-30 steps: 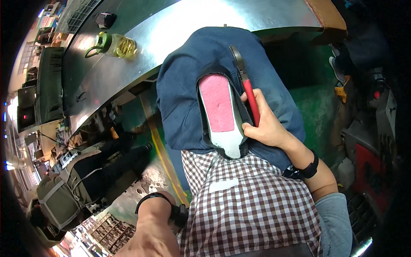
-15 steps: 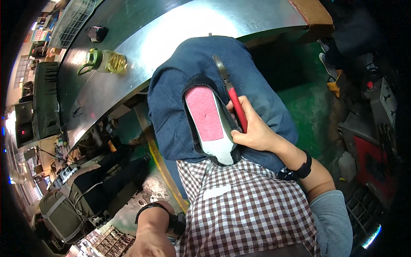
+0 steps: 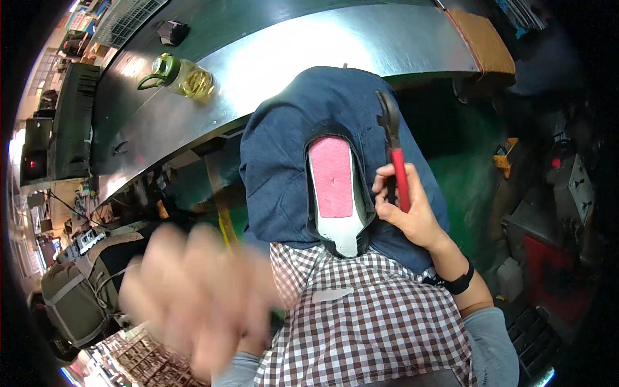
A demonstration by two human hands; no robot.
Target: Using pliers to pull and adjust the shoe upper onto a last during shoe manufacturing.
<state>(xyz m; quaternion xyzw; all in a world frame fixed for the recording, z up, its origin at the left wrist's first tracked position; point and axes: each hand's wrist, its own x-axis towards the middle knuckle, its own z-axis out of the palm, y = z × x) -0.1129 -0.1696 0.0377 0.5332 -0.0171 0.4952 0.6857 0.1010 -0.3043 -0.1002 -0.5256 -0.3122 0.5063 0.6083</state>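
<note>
Across my lap, on blue cloth point(image 3: 277, 155), lies a dark shoe upper point(image 3: 365, 187) with its sole side up. Inside its raised edge show a pink insole pad point(image 3: 333, 177) and a white surface at the end nearest me. My right hand point(image 3: 416, 216) is closed round red-handled pliers point(image 3: 401, 177), just right of the shoe and apart from it. Their metal jaws point away from me. My left hand point(image 3: 200, 290) is raised at the lower left, smeared by motion; its fingers and anything in them cannot be made out.
A metal-topped bench point(image 3: 258, 71) curves along the far side. On it stand a green-lidded bottle point(image 3: 187, 79), a small dark object point(image 3: 172, 32) and a wire basket point(image 3: 126, 22). A brown box point(image 3: 483, 45) sits at its right end. Grey and red machinery point(image 3: 558, 258) stands at right.
My left hand has come up from the lower edge into view, moving fast. My right hand has drawn the pliers right, away from the shoe, and their jaws now look parted.
</note>
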